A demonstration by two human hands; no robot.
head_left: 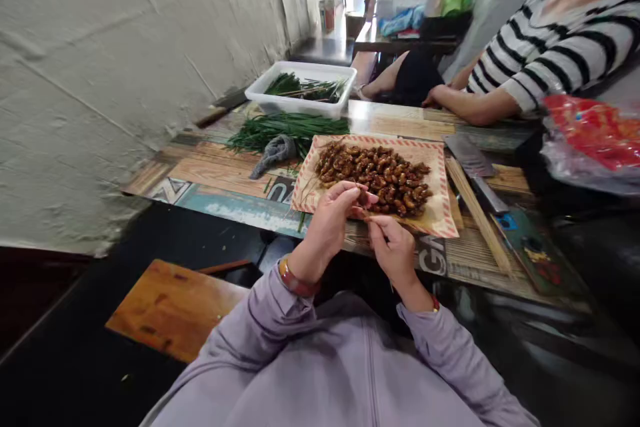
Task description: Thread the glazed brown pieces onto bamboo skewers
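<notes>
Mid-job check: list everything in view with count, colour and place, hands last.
glazed morsels: many, glossy brown, on paper
lining paper: one, tan, red-striped edge, on table
table: one, multicoloured planks, centre
green stalks: uncounted, green, behind paper and in tub
tub: one, white, table's far end
cloth: one, grey, left of paper
cleaver: one, grey, right of paper
skewer bundle: one, pale, right of paper
plastic bag: one, red and clear, far right
wooden board: one, orange-brown, lower left
co-worker: one, striped top, upper right
left hand: one, amber bangle, at paper's near edge
right hand: one, red bracelet, beside it
</notes>
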